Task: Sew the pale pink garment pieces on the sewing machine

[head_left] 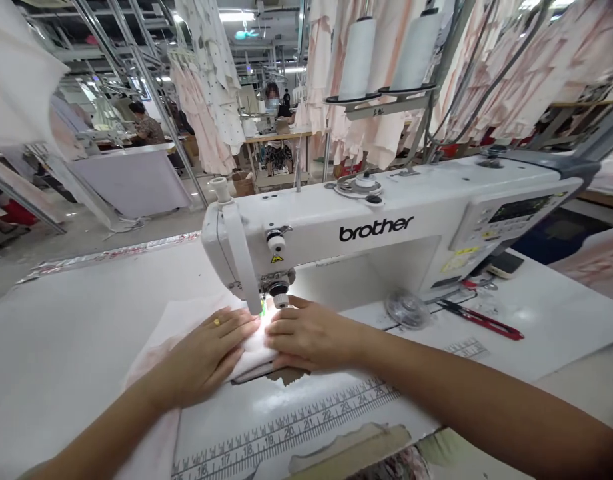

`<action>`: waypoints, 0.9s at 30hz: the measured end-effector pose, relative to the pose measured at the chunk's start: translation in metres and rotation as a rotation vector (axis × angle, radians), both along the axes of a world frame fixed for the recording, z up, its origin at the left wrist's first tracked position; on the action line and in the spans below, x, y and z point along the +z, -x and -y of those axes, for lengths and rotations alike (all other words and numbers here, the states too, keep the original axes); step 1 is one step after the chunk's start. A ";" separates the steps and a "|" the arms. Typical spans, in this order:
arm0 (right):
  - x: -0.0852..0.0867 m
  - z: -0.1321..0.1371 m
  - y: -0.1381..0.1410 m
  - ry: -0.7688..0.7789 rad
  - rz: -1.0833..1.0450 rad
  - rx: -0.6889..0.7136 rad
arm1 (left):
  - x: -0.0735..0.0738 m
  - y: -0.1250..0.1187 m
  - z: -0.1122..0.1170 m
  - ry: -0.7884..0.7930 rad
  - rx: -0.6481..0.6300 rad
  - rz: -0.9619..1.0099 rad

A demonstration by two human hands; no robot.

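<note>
A white sewing machine [311, 230] marked "brother" stands on the table, its lamp lighting the needle area. Pale pink-white fabric [256, 350] lies under the needle and spreads to the left. My left hand [219, 347] rests on this cloth left of the needle, fingers stretched out flat, a ring on one finger. On the other side, my right hand [311, 333] presses the cloth with its fingers extended, the tips close to the presser foot. The fingertips of both hands point toward the needle. The exact stitching point is washed out by the light.
Red-handled thread snips [486, 320] and a clear plastic round case [407, 309] lie right of my right hand. A printed ruler [291, 433] runs along the table front. Thread cones [358, 60] stand above the machine. Garments hang behind, with people at other tables.
</note>
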State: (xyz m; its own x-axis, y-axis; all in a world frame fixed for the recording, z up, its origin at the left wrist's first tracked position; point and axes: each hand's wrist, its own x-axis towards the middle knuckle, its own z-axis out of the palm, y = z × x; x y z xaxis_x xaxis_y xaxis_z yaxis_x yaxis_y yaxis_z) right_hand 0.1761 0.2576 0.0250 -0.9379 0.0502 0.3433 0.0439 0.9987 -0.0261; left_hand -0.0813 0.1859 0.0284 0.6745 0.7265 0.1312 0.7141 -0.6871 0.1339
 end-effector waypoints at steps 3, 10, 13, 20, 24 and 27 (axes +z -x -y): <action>-0.001 -0.002 0.000 0.019 0.007 -0.026 | -0.001 0.003 -0.006 0.002 -0.018 -0.001; -0.001 -0.003 -0.002 0.053 0.017 -0.035 | 0.000 0.001 -0.006 -0.006 -0.013 -0.001; -0.001 -0.003 -0.003 0.075 0.023 -0.042 | 0.001 0.000 -0.007 -0.002 -0.001 0.008; -0.001 -0.004 -0.005 0.084 0.025 -0.058 | 0.005 0.006 -0.014 -0.013 -0.040 -0.006; 0.000 -0.005 -0.006 0.087 0.020 -0.072 | 0.010 -0.004 -0.007 -0.024 0.040 -0.114; 0.002 -0.006 -0.007 0.055 0.023 -0.056 | 0.005 -0.018 0.006 -0.064 0.102 -0.109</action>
State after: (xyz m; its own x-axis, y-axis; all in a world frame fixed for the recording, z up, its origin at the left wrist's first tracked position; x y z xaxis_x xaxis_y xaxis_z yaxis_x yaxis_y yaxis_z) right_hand 0.1826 0.2634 0.0267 -0.9407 0.1213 0.3169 0.1013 0.9917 -0.0789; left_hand -0.0631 0.1796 0.0337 0.6104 0.7845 0.1095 0.7885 -0.6150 0.0107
